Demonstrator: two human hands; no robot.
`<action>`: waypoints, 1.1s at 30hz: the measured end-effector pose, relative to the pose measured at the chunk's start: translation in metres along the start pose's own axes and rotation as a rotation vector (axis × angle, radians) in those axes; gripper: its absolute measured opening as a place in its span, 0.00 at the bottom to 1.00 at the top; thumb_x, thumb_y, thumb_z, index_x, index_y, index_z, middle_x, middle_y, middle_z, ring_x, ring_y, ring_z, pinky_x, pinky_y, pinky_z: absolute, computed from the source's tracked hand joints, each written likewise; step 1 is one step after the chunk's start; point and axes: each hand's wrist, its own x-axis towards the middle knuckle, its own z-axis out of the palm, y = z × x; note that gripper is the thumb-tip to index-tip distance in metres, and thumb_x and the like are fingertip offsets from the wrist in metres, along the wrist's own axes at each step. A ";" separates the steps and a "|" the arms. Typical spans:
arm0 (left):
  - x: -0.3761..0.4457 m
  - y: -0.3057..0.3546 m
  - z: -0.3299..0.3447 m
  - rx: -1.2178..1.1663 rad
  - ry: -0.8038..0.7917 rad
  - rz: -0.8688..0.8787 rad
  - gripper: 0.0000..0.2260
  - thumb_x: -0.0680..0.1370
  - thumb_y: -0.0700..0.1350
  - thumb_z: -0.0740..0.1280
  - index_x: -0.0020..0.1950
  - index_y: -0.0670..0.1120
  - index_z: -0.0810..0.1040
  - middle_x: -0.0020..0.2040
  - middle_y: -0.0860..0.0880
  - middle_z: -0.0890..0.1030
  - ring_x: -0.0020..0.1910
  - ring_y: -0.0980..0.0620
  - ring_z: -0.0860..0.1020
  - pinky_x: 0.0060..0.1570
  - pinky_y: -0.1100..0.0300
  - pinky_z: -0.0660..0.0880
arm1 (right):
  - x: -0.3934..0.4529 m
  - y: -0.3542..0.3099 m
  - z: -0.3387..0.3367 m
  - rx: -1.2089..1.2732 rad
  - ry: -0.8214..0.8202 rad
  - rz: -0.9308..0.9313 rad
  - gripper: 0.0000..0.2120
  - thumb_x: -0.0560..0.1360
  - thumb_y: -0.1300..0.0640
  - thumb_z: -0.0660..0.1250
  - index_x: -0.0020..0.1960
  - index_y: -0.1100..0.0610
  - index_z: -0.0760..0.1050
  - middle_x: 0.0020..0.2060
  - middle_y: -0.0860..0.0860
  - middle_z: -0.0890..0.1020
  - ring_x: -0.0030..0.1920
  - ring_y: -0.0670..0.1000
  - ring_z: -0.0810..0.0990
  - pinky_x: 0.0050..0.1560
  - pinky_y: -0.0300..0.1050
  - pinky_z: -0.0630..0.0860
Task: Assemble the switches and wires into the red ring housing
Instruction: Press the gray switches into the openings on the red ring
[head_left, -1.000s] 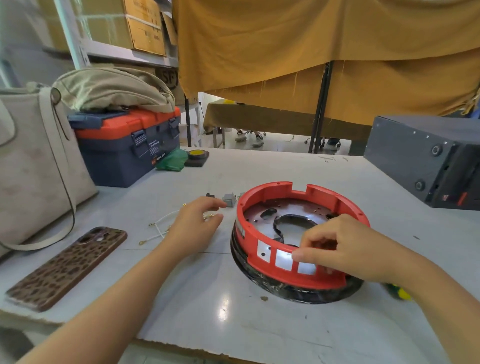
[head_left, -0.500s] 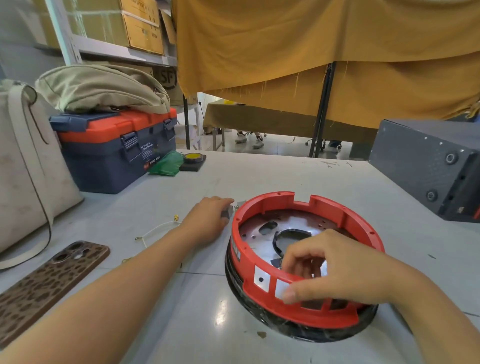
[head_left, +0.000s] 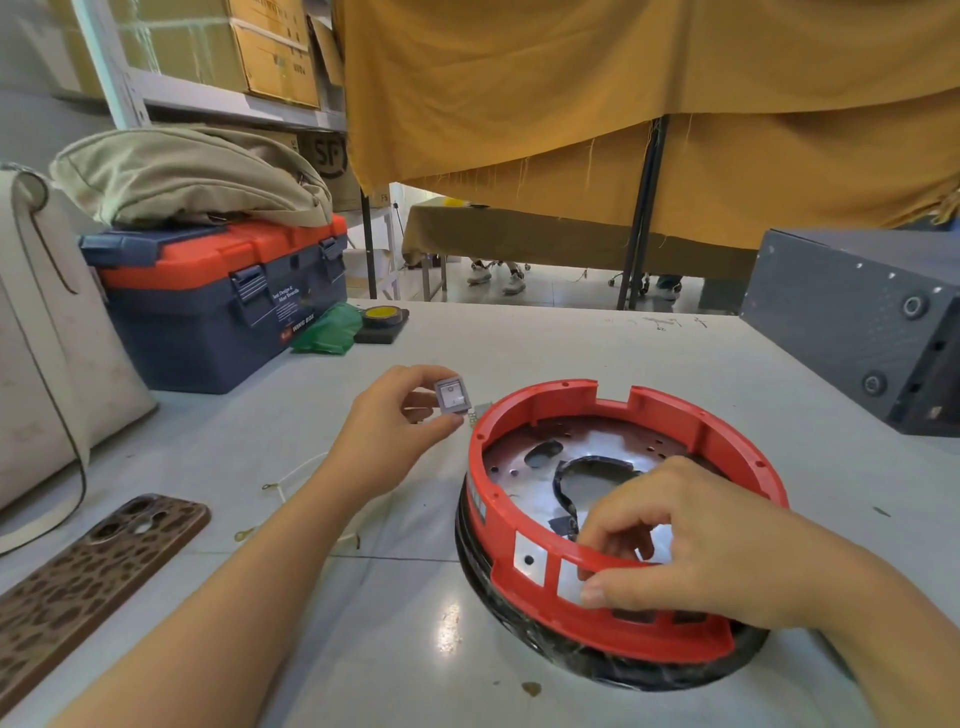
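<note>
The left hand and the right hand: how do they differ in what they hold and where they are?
The left hand is raised above the table, left of the red ring housing; the right hand rests on the housing's near wall. The left hand pinches a small grey switch; the right hand grips the red wall, thumb outside, fingers inside. Both are bare.

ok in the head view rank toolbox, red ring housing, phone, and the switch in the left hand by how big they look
1. red ring housing and toolbox: too alike to rank; the housing is nearer the camera.
2. phone, partly cut off by the frame edge.
3. switch, pinched in the left hand.
</note>
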 end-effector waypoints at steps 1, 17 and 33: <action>-0.003 0.004 -0.002 -0.057 -0.008 -0.006 0.15 0.72 0.39 0.72 0.53 0.56 0.76 0.49 0.53 0.80 0.40 0.63 0.79 0.37 0.70 0.74 | 0.000 0.001 0.000 -0.015 0.015 0.001 0.07 0.70 0.43 0.70 0.42 0.45 0.81 0.37 0.41 0.82 0.39 0.44 0.80 0.44 0.42 0.77; -0.035 0.035 -0.010 -0.345 -0.179 0.078 0.13 0.71 0.40 0.71 0.54 0.51 0.80 0.45 0.49 0.84 0.38 0.55 0.82 0.40 0.66 0.77 | -0.003 0.001 0.002 -0.048 0.040 0.039 0.08 0.71 0.42 0.68 0.45 0.45 0.82 0.41 0.45 0.83 0.42 0.47 0.81 0.47 0.49 0.77; -0.075 0.052 -0.006 -0.404 -0.327 0.133 0.14 0.66 0.47 0.71 0.51 0.47 0.83 0.50 0.50 0.82 0.44 0.50 0.84 0.42 0.64 0.79 | -0.017 -0.003 0.016 -0.187 0.233 0.082 0.08 0.71 0.43 0.67 0.49 0.41 0.79 0.44 0.35 0.80 0.49 0.37 0.77 0.46 0.33 0.76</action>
